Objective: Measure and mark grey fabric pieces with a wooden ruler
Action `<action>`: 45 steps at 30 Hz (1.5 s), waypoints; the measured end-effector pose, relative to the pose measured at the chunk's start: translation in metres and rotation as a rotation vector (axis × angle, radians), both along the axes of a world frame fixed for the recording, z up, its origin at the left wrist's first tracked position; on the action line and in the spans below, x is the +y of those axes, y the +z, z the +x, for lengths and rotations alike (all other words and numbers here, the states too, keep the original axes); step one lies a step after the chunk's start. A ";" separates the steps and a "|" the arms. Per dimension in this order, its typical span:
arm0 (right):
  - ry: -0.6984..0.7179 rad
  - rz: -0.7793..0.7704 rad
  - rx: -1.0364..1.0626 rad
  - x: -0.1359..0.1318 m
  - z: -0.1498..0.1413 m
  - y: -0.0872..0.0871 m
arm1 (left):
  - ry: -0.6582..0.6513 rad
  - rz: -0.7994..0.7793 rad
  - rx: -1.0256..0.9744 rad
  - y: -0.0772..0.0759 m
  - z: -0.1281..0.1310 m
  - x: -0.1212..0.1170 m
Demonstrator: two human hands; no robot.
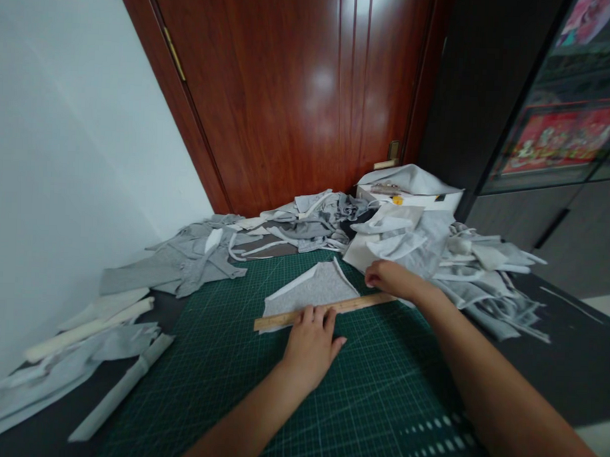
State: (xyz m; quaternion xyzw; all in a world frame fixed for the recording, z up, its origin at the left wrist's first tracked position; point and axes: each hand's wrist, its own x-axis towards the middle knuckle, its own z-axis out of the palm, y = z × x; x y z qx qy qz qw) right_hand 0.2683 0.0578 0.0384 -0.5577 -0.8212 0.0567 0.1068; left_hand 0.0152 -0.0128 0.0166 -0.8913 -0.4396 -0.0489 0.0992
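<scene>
Light-grey fabric piece (310,289): matte, soft-looking, angular outline, paler edges; lies flat on the green cutting mat (359,390), beyond the left hand. Wooden ruler (349,305), straight and thin, crosses its near part at a slant. Left hand (309,345): fingers slightly spread, tips down on the ruler, thumb apart. Right hand (390,278): fingers curled together close to the ruler's right part; cannot tell whether they pinch anything. Mat: fine pale grid, pale printed marks at near right. Bench (545,363): dark surface. Left side: crumpled grey cloth (199,251), cream roll (91,328), narrow grey roll (124,389). Right side: heaped grey and off-white scraps (488,275). Behind these, white box (449,201), draped with grey material. Room: glossy red-brown door (280,87), pale wall (79,114) left, dark cabinet (525,229) with glass panels right.
</scene>
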 end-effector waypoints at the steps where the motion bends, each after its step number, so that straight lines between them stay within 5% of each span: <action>1: -0.055 0.049 0.008 0.001 0.001 -0.001 | 0.000 0.002 -0.001 0.000 0.000 0.000; 14: -0.202 0.199 0.284 0.020 -0.025 -0.044 | -0.042 0.036 -0.037 -0.002 -0.005 0.002; 18: -0.281 0.309 0.362 0.019 -0.027 -0.042 | -0.055 0.022 -0.063 0.001 -0.011 0.007; 24: 0.124 0.116 0.410 -0.006 -0.052 -0.016 | -0.156 -0.068 -0.200 0.005 -0.029 0.022; 28: 0.361 0.020 0.281 -0.016 -0.071 -0.014 | -0.121 -0.102 -0.283 0.002 -0.045 0.041; 35: 0.360 0.035 0.222 -0.019 -0.076 -0.015 | 0.032 -0.051 -0.195 0.004 -0.071 0.063; 45: 0.328 0.133 0.081 -0.031 -0.096 -0.014 | 0.187 0.006 0.041 0.028 -0.066 0.048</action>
